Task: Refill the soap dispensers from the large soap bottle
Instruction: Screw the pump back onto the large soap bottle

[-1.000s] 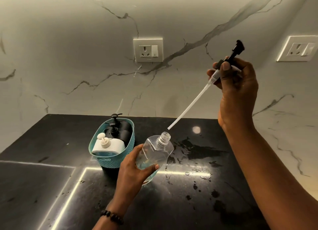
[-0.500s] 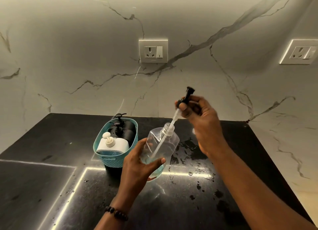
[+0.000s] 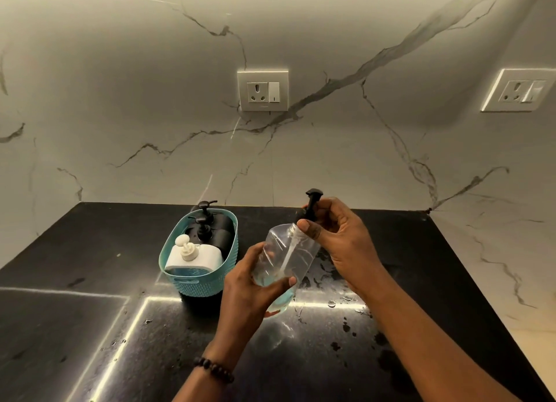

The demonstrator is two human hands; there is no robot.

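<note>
A clear plastic dispenser bottle [image 3: 288, 251] with a little blue soap at its bottom is tilted above the black counter. My left hand [image 3: 249, 290] grips its lower body. My right hand [image 3: 337, 236] pinches the black pump head [image 3: 313, 203] at the bottle's neck, and the pump's white tube runs down inside the bottle. A teal basket [image 3: 210, 284] to the left holds a white dispenser [image 3: 192, 255] with blue soap and two black pump dispensers [image 3: 210, 224]. No large soap bottle is in view.
The black counter [image 3: 90, 266] has wet splashes and droplets to the right of the bottle and in front of it. A marble wall stands behind with one socket [image 3: 262, 91] above the basket and another socket [image 3: 519, 90] on the right wall.
My right hand came down from high on the right and fed the pump tube into the bottle's neck. The pump head now sits at the neck. My left hand kept holding the bottle.
</note>
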